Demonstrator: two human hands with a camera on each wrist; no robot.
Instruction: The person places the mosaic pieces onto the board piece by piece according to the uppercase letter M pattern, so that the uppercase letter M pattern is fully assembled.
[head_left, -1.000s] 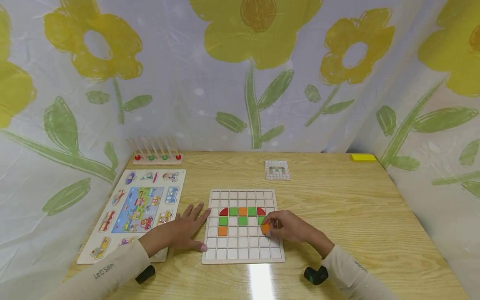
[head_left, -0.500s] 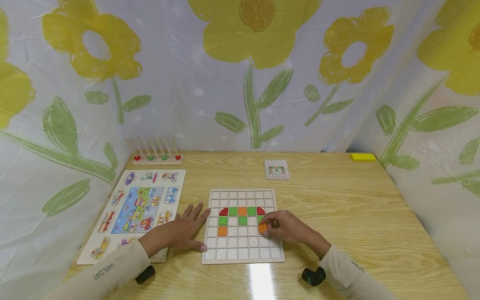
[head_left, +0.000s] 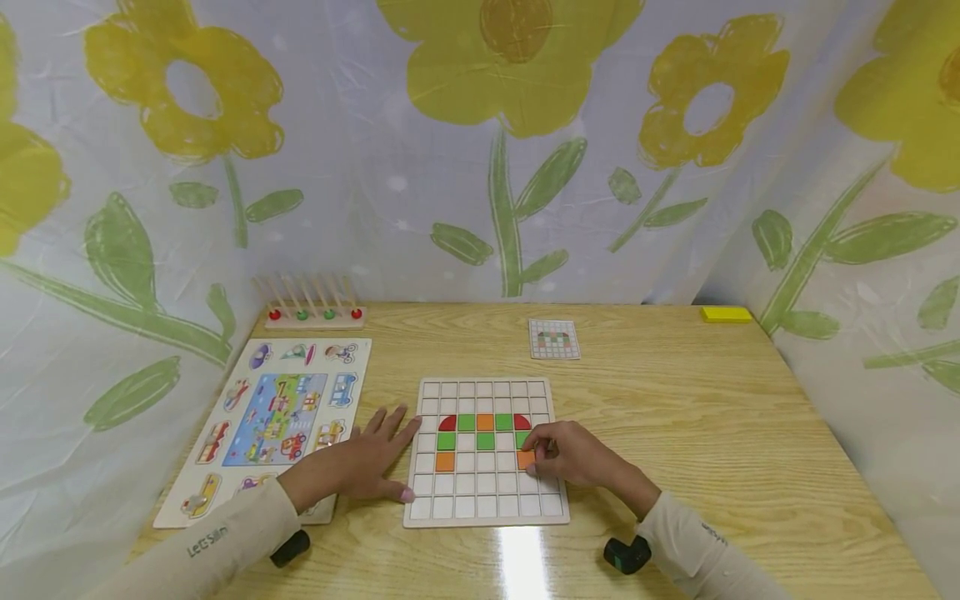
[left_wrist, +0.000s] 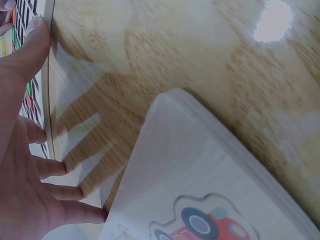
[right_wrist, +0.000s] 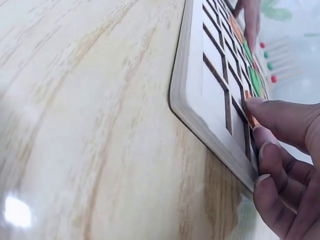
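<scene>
A wooden grid board [head_left: 487,507] lies on the table, with red, green and orange pieces set in some of its cells. My right hand [head_left: 573,454] is at the board's right side, thumb and fingers pinching an orange square tile [head_left: 526,460] at a cell below a green one. From the right wrist view, the thumb lies on the edge of this orange tile [right_wrist: 252,117]. My left hand [head_left: 367,458] rests with fingers spread beside the board's left edge, its thumb on the frame. Another orange square [head_left: 445,462] lies in the same row on the left.
At left lies a vehicle picture puzzle board [head_left: 352,354], partly under the left forearm. Behind it stands a peg rack [head_left: 315,322] with red and green beads. A small pattern card [head_left: 554,340] lies beyond the grid board, and a yellow block [head_left: 725,315] sits at the back right.
The orange tile in my right hand has shifted slightly left, from tilted over the board's right part to lying flat in line with its cell. My left hand has stayed in place.
</scene>
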